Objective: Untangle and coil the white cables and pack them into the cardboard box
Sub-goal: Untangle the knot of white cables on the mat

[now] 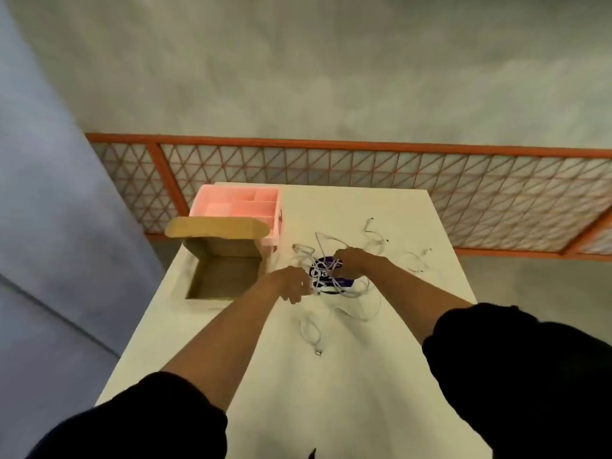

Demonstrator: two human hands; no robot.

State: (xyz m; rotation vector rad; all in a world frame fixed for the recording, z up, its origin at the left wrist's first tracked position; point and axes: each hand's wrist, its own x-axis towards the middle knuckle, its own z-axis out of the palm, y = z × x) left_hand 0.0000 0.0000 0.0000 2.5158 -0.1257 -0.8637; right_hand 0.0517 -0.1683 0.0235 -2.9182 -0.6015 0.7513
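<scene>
Squarely between grips (293,286) (347,261) (tangled): cables (318,274)

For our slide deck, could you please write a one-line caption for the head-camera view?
Left hand and right hand grip tangled white cables on the table beside the open cardboard box.

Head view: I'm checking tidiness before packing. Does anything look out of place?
Only the cables: a knotted heap over a dark round sticker, with loose ends strewn across the table. The box sits open, with nothing visible inside.
</scene>
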